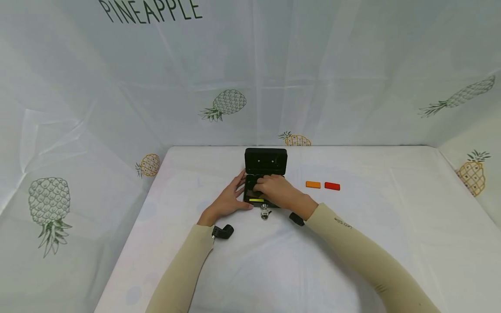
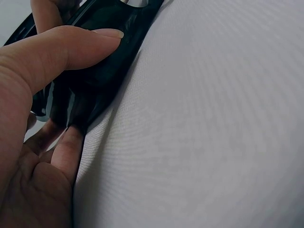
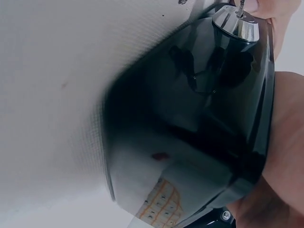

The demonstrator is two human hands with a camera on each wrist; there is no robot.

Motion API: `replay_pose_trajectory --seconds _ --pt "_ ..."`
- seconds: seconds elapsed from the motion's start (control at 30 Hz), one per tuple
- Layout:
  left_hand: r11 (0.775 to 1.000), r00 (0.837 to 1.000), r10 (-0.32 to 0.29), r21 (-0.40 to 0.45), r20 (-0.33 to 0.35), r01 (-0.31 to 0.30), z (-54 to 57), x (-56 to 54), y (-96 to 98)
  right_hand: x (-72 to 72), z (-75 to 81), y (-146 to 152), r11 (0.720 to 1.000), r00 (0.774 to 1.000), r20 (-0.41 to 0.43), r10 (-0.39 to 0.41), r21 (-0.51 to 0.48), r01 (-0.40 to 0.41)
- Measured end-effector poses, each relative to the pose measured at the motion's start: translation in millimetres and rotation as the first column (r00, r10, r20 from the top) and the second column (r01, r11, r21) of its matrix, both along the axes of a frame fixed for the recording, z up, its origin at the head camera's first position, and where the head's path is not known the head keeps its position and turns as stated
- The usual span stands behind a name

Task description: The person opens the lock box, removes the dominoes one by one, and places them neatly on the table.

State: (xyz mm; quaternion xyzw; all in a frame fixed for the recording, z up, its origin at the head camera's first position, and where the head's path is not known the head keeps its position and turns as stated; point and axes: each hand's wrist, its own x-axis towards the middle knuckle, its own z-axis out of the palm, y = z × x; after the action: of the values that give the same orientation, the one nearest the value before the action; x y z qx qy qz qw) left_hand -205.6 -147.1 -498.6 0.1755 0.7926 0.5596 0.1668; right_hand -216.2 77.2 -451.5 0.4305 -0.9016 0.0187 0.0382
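A black box (image 1: 247,191) with a glossy front stands on the white table, its lid (image 1: 265,167) raised at the back. My left hand (image 1: 228,199) holds the box at its left front corner; in the left wrist view the thumb (image 2: 76,45) lies on the front face and the fingers bend along the side. My right hand (image 1: 277,190) reaches over the front rim into the box with bent fingers; I cannot tell whether they hold anything. A yellow block (image 1: 256,200) lies inside near the front. Keys (image 1: 265,214) hang at the silver lock (image 3: 236,24) on the front.
To the right of the box, an orange block (image 1: 313,184) and a red block (image 1: 332,186) lie side by side on the table (image 1: 250,265). Behind the table's far edge hangs a pale curtain (image 1: 332,95) printed with pineapples.
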Motion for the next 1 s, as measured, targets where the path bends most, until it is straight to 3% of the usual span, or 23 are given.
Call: replay_pose_trajectory --seconds 0.33,0.6,0.83,1.0 --pt "1.0 1.0 -0.009 0.009 -0.005 0.009 0.5 0.9 -0.6 -2.6 -1.0 -3 0.999 0.999 0.029 -0.032 -0.01 0.033" --pt "1.0 1.0 -0.01 0.004 -0.009 0.01 0.0 -0.4 -1.1 -7.0 -1.0 -9 0.998 0.998 0.07 -0.005 -0.055 0.009" --pt "1.0 1.0 -0.007 0.003 -0.007 0.007 2.4 1.4 -0.5 -6.8 -1.7 -5 0.999 0.999 0.023 -0.026 -0.019 0.027" --pt "1.0 1.0 -0.003 -0.001 -0.01 0.003 2.8 1.2 -0.1 -1.9 1.5 5 0.998 0.999 -0.037 -0.027 -0.051 0.025"
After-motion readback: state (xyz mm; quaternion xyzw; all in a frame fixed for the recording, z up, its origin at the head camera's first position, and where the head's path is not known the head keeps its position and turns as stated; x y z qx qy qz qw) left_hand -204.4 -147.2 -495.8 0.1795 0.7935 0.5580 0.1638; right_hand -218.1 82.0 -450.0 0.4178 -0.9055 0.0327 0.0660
